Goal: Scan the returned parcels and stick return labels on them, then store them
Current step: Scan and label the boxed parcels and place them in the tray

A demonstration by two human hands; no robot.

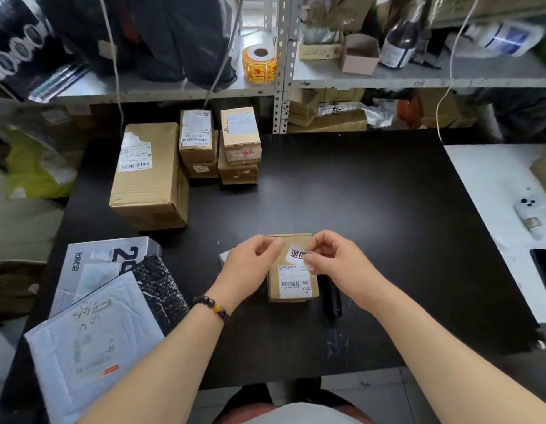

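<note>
Return label (pixel 297 254) held over the small parcel (pixel 291 287), which sits at 6 o'clock on the black desk (pixel 372 194).
The right hand (pixel 337 260) fingers pinch the label's right edge. The left hand (pixel 250 266) fingers are curled with thumb and forefinger pressed together at its left edge; I cannot tell if they grip it. A black scanner (pixel 333 298) lies at the parcel's 3 o'clock, cartons (pixel 149 179) at 10 o'clock, and padded mailers (pixel 91 347) at 8 o'clock.

A black table (pixel 372 194) carries a small cardboard parcel (pixel 291 286) toward 6 o'clock, with a black handheld device (pixel 333 298) just beside it at its 3 o'clock. A large carton (pixel 149 179) lies at 10 o'clock, two stacks of small boxes (pixel 239 145) at 11, and white padded mailers (pixel 91 347) at 8.
</note>
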